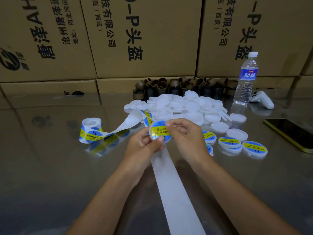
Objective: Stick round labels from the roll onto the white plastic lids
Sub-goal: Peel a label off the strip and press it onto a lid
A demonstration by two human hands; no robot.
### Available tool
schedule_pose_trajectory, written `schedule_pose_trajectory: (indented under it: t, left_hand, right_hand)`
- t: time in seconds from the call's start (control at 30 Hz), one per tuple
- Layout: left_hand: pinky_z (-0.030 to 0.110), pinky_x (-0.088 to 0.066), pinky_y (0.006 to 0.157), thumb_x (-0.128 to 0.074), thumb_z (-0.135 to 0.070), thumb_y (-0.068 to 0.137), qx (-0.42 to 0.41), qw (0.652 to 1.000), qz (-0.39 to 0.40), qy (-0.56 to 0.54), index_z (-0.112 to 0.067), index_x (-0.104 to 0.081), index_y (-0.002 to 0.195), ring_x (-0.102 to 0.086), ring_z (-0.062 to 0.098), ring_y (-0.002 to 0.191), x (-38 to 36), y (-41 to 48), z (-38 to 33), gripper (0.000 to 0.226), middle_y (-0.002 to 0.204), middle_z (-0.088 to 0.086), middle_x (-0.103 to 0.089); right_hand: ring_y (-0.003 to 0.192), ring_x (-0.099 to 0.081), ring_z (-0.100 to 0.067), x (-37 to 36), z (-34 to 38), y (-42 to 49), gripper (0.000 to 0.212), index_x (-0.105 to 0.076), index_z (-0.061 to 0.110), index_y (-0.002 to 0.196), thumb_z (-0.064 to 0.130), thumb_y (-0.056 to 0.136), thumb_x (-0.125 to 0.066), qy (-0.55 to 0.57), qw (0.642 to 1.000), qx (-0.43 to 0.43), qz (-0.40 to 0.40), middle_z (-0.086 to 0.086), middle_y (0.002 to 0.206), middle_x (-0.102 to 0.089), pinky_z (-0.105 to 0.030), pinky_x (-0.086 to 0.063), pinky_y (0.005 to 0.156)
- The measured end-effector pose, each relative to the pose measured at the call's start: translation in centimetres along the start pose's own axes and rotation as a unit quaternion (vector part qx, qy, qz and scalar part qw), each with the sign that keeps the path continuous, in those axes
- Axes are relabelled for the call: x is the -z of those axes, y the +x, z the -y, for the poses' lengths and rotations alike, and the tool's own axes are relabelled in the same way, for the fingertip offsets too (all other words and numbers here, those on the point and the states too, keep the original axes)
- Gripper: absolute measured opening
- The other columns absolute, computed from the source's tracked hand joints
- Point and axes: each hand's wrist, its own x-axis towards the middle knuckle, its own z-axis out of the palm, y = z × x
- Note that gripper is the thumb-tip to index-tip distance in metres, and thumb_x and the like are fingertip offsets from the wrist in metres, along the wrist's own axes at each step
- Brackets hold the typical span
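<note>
Bare white paper backing strip [176, 192] runs from the steel table's [59, 184] near edge to left hand [144, 145] and right hand [186, 134], both pinching a blue-and-yellow-labelled round white plastic lid [160, 132] mid-table; finished labelled lids [229, 143] lie just beside the right hand.

We have a single view, from a wide-angle camera on the person's head. It faces forward and down across the table [50, 167], near enough that both forearms enter from the bottom edge and the left hand [144, 145] and right hand [186, 134] meet on a lid [157, 131] at mid-frame. Farther off, the cartons [144, 39] fill the top, their lines bowed by the lens.
</note>
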Motion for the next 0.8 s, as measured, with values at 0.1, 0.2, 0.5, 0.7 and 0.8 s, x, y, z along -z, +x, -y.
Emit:
schedule_pose_trajectory:
  t: [0.1, 0.2, 0.5, 0.7, 0.8]
  left_hand:
    - [0.015, -0.051, 0.066, -0.058, 0.0, 0.09, -0.007, 1.0, -0.013, -0.004, -0.018, -0.066, 0.102, -0.067, 0.003, 0.079, 0.11, 0.05, -0.17, 0.023, 0.086, -0.006, -0.075]
    - [0.014, -0.051, 0.066, -0.059, 0.0, 0.089, -0.008, 1.0, -0.023, -0.005, -0.019, -0.066, 0.102, -0.069, 0.003, 0.08, 0.09, 0.03, -0.19, 0.024, 0.086, -0.006, -0.075]
    - [0.025, -0.05, 0.074, -0.05, -0.013, 0.097, 0.017, 0.999, -0.032, -0.014, -0.017, -0.068, 0.102, -0.059, 0.006, 0.065, 0.05, -0.01, -0.32, 0.019, 0.08, -0.003, -0.071]
    - [0.026, -0.049, 0.076, -0.051, -0.015, 0.098, 0.018, 0.999, -0.049, -0.009, -0.013, -0.068, 0.108, -0.06, 0.014, 0.079, 0.14, 0.07, -0.35, 0.02, 0.095, 0.008, -0.072]
    - [0.025, -0.05, 0.075, -0.053, -0.016, 0.097, 0.022, 0.998, -0.06, -0.017, -0.014, -0.066, 0.112, -0.067, 0.015, 0.085, 0.14, 0.18, -0.33, 0.02, 0.099, 0.004, -0.074]
  right_hand:
    - [0.065, -0.056, -0.013, -0.24, -0.12, -0.17, 0.01, -0.064, 0.02, 0.095, 0.021, 0.086, -0.068, -0.031, 0.999, 0.003, 0.043, -0.014, 0.068, -0.064, -0.02, -0.042, 0.061]
    - [0.07, -0.062, -0.016, -0.33, -0.26, -0.09, 0.021, -0.065, 0.013, 0.105, 0.02, 0.085, -0.068, -0.036, 0.998, 0.005, 0.045, -0.019, 0.074, -0.069, -0.025, -0.047, 0.07]
    - [0.066, -0.062, -0.004, -0.04, -0.63, 0.14, 0.03, -0.064, 0.019, 0.113, 0.021, 0.084, -0.07, -0.01, 0.999, 0.008, 0.039, -0.003, 0.065, -0.068, -0.01, -0.046, 0.065]
    - [0.064, -0.062, -0.005, -0.13, -0.62, 0.01, 0.039, -0.058, 0.033, 0.104, 0.009, 0.078, -0.075, -0.019, 0.996, 0.042, 0.077, 0.003, 0.066, -0.067, -0.016, -0.05, 0.069]
    - [0.06, -0.06, -0.002, 0.15, -0.57, 0.31, 0.039, -0.058, 0.037, 0.102, 0.006, 0.082, -0.07, -0.009, 0.997, 0.05, 0.065, 0.006, 0.063, -0.064, -0.011, -0.046, 0.063]
